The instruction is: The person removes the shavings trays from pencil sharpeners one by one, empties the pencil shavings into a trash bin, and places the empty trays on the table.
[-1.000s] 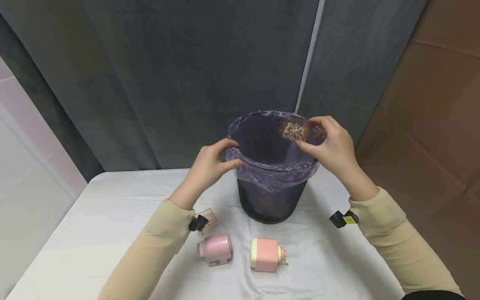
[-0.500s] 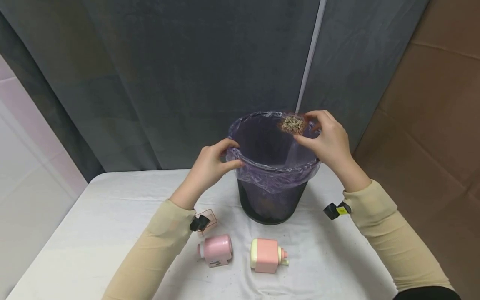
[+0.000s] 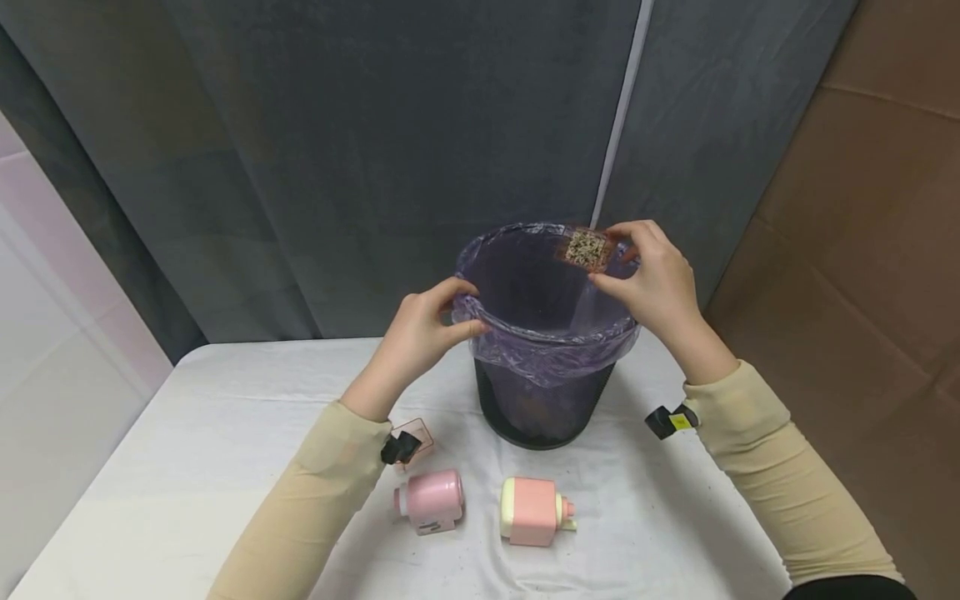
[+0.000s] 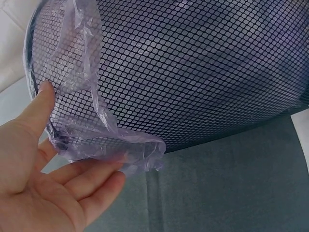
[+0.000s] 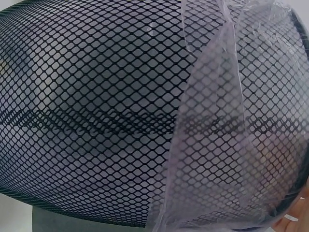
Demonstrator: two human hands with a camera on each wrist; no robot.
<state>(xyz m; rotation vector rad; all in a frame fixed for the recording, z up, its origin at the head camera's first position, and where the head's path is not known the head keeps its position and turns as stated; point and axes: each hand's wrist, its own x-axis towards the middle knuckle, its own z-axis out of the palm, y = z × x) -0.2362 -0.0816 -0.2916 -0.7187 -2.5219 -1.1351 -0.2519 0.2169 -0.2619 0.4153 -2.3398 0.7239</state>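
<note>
A black mesh trash can (image 3: pixel 543 400) stands on the table, lined with a thin purple trash bag (image 3: pixel 540 358) folded over its rim. My left hand (image 3: pixel 420 329) holds the left side of the rim, thumb and fingers either side of the bagged edge, as the left wrist view also shows. Above the right part of the opening, my right hand (image 3: pixel 660 279) pinches a small, flat, clear reddish packet or case (image 3: pixel 587 250) filled with pale and dark grains; its exact kind cannot be told. In the right wrist view the mesh hides most of that hand, leaving fingertips (image 5: pixel 292 220) at the edge.
A pink bottle (image 3: pixel 435 497) and a peach and yellow bottle (image 3: pixel 532 511) lie on the white-covered table (image 3: pixel 247 417) in front of the can. A small clear pink-edged box (image 3: pixel 416 437) lies partly behind the left wrist's camera. Grey curtain (image 3: pixel 375 167) hangs behind.
My right hand has moved slightly up and left with the grain-filled piece, then nearly stopped. The left hand stays on the rim.
</note>
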